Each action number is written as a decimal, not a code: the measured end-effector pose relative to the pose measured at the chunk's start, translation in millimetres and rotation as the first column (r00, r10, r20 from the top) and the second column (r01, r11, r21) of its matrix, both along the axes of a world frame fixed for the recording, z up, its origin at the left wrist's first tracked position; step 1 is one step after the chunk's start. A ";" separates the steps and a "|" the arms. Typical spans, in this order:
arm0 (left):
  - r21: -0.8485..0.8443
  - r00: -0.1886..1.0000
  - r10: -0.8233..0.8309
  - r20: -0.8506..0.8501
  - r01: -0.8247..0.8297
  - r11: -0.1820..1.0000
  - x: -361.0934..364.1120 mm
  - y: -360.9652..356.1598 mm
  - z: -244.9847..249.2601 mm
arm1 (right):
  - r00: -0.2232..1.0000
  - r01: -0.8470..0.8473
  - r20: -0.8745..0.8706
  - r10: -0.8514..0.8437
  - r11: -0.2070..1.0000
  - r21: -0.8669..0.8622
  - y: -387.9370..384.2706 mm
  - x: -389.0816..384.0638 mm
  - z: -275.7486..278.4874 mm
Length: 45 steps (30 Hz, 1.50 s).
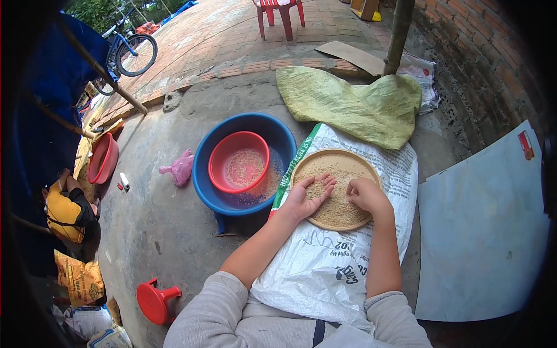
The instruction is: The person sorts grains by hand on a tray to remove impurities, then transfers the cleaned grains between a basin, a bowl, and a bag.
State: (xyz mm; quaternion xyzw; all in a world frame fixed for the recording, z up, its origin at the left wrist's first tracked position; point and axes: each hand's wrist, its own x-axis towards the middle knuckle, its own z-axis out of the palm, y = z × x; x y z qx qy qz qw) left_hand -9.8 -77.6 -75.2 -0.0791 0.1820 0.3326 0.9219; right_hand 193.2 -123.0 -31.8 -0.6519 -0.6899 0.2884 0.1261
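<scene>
The grain (339, 213) lies in the tray (335, 152) on the sack (325, 267), beside the basin (204, 185). The left hand (310, 196) is spread palm up, cupping some. The right hand (364, 195) curls into the heap; pinching or not, I cannot tell. A tilted palm could spill grain past the rim.

On the sack (325, 261), straight ahead: the tray (339, 152), with grain (339, 211) in it. On the grain, left hand (310, 194) and right hand (365, 194), close together. Just left of the tray: the large basin (200, 174), a smaller basin (217, 174) inside. Further left, on the ground, a plastic bag (181, 168). Behind the tray, a crumpled bag (354, 104). Right of the sack, a flat board (481, 232). Near left, a stool (155, 300). Far behind, a chair (281, 11) and a bicycle (130, 55).
</scene>
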 end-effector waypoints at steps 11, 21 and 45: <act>0.016 0.966 0.047 -0.255 -0.044 0.999 4.1 -5.1 15.6 | 0.884 0.089 -0.457 0.096 0.926 0.367 5.0 -33.4 37.9; 0.025 0.998 -0.015 -0.054 0.016 1.000 2.1 -3.4 8.2 | 0.998 0.049 0.045 -0.053 0.995 0.082 -1.2 3.2 -6.7; 0.012 0.999 -0.018 -0.048 0.019 1.000 0.0 -1.6 3.8 | 0.989 -0.028 -0.145 0.041 0.995 0.091 3.1 -10.4 10.0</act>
